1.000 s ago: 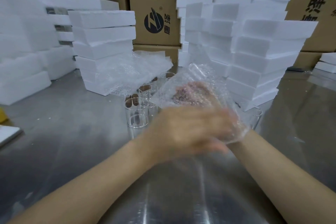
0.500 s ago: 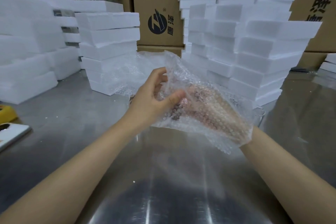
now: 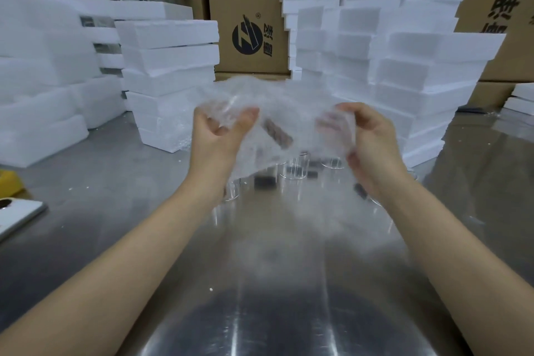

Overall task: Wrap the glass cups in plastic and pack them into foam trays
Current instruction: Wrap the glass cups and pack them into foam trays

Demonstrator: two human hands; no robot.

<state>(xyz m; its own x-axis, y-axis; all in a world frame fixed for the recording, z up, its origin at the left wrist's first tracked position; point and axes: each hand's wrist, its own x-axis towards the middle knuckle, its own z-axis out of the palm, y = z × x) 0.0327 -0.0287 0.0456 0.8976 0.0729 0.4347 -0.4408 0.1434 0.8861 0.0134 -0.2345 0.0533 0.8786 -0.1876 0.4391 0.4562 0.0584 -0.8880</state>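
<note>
My left hand (image 3: 215, 136) and right hand (image 3: 372, 139) each grip one end of a bubble wrap sheet (image 3: 283, 107), fingers curled into it, holding it up above the shiny metal surface (image 3: 274, 312). Bare glass cups (image 3: 294, 167) stand on the surface beneath the sheet. White foam trays (image 3: 170, 58) are stacked along the far edge, cardboard boxes (image 3: 248, 9) behind them.

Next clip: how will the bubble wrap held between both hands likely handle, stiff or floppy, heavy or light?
Probably floppy: the bubble wrap sags and crumples between the left hand and right hand. Likely very light, as loose finger grips hold it aloft. Its blur hides finer texture.
</note>
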